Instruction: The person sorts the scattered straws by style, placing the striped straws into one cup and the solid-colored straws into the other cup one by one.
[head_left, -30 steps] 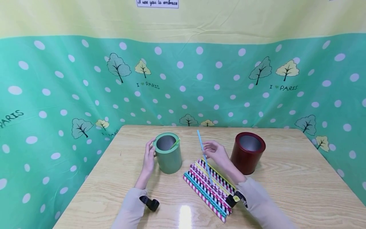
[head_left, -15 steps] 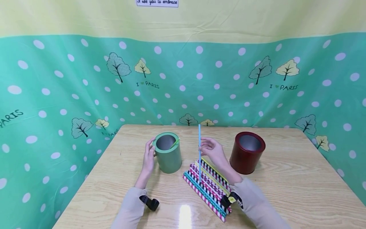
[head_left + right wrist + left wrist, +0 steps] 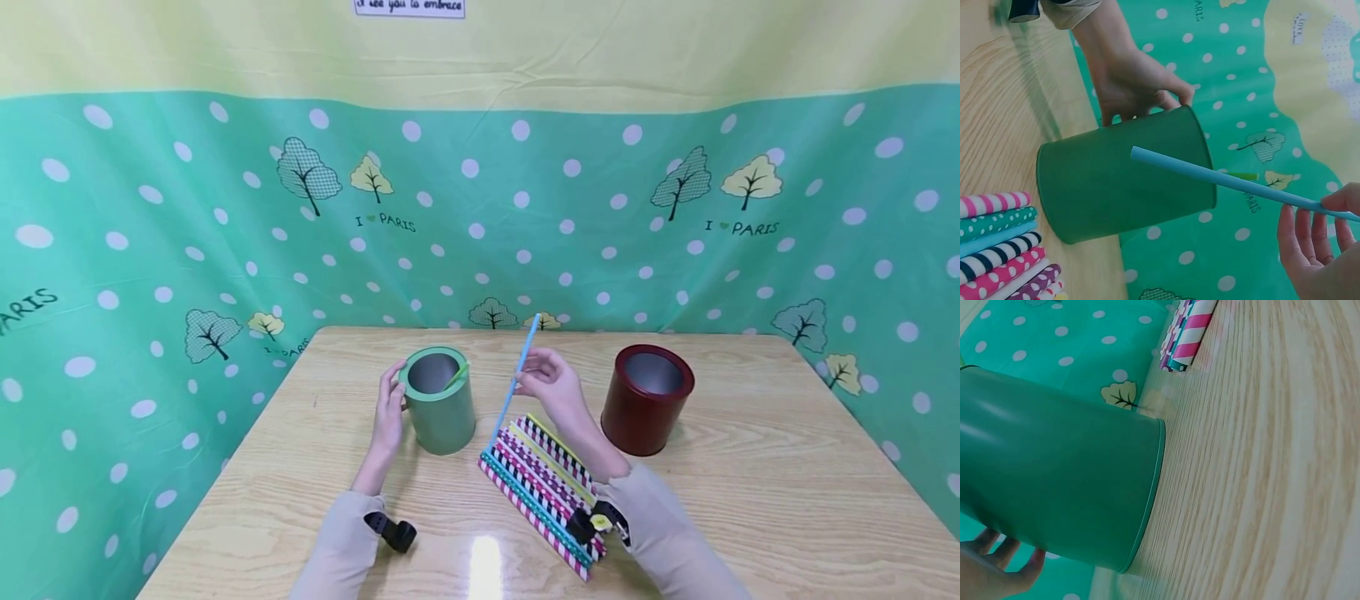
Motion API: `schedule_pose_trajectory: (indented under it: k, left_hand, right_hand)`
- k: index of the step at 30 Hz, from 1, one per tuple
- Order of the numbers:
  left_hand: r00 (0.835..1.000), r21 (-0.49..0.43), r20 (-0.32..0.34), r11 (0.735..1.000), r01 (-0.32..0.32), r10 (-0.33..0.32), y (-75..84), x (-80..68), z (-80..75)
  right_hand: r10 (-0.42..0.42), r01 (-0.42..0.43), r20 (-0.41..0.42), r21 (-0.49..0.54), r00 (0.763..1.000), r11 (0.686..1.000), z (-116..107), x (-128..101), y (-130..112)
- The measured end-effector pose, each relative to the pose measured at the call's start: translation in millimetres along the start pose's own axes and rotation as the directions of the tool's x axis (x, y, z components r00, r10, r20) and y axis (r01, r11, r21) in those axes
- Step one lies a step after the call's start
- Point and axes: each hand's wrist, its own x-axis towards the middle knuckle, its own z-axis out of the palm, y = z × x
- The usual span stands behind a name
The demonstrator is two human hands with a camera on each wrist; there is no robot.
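My right hand (image 3: pixel 555 387) pinches a light blue paper straw (image 3: pixel 515 379) between thumb and fingers. The straw slants, its lower end over the upper left end of a row of patterned paper straws (image 3: pixel 543 492). In the right wrist view, that free end overlaps the green can. My left hand (image 3: pixel 387 417) rests against the left side of the round green can (image 3: pixel 444 421), fingertips at its rim and side. The can stands upright and open-topped, with a bright green straw (image 3: pixel 457 375) leaning inside it. Most of that straw is hidden by the wall.
A dark red can (image 3: pixel 648 404), also open-topped, stands upright right of the right hand. The row of straws lies diagonally on the wooden table (image 3: pixel 285 500), partly under the right wrist. A polka-dot curtain (image 3: pixel 525 225) hangs behind the table's back edge.
My right hand has moved slightly up and left with the blue straw. The straw has swung from leaning left at its top to leaning right. My left hand stays on the green can.
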Motion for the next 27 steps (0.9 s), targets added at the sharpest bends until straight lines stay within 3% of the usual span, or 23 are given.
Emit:
schedule_pose_trajectory:
  k: [2,4,8,11,14,17,21,22,25,27]
  left_hand:
    - [1.000,-0.009,0.002,1.000,-0.009,0.009,-7.0,2.2,-1.4]
    - [1.000,-0.013,0.000,1.000,-0.022,0.022,-13.6,3.9,-2.3]
    - [0.999,-0.018,-0.005,0.999,-0.044,0.044,-19.8,4.9,-2.3]
    - [0.999,-0.015,-0.002,0.999,-0.050,0.050,-20.4,5.0,-2.1]
    - [0.999,-0.013,0.002,0.999,-0.048,0.048,-19.9,4.9,-1.9]
    - [0.999,-0.008,0.002,0.999,-0.044,0.044,-20.2,5.3,-1.7]
    - [0.999,-0.011,0.000,0.999,-0.046,0.046,-20.9,5.4,-1.5]
    - [0.999,-0.013,0.000,0.999,-0.048,0.048,-20.9,5.3,-1.4]
    - [0.999,-0.015,-0.004,0.999,-0.046,0.046,-20.3,4.9,-0.8]
    - [0.999,-0.012,-0.006,0.999,-0.042,0.042,-20.6,4.9,-0.6]
  right_hand:
    - [-0.005,0.006,-0.009,0.007,1.000,1.000,-5,7,14]
    - [-0.021,0.021,-0.021,0.024,1.000,0.999,-4,7,12]
    - [-0.037,0.042,-0.060,0.083,0.998,0.996,18,-9,-43]
    - [-0.002,0.012,-0.104,0.098,0.995,0.995,36,-22,-91]
    - [0.032,-0.019,-0.139,0.090,0.990,0.996,44,-24,-111]
    - [0.035,-0.021,-0.151,0.097,0.988,0.995,47,-22,-116]
    - [-0.050,0.068,-0.129,0.145,0.990,0.987,50,-21,-115]
    - [-0.089,0.108,-0.110,0.176,0.990,0.979,43,-10,-90]
    - [-0.157,0.175,-0.096,0.212,0.983,0.961,35,7,-60]
    - [-0.227,0.236,-0.067,0.230,0.972,0.944,24,26,-23]
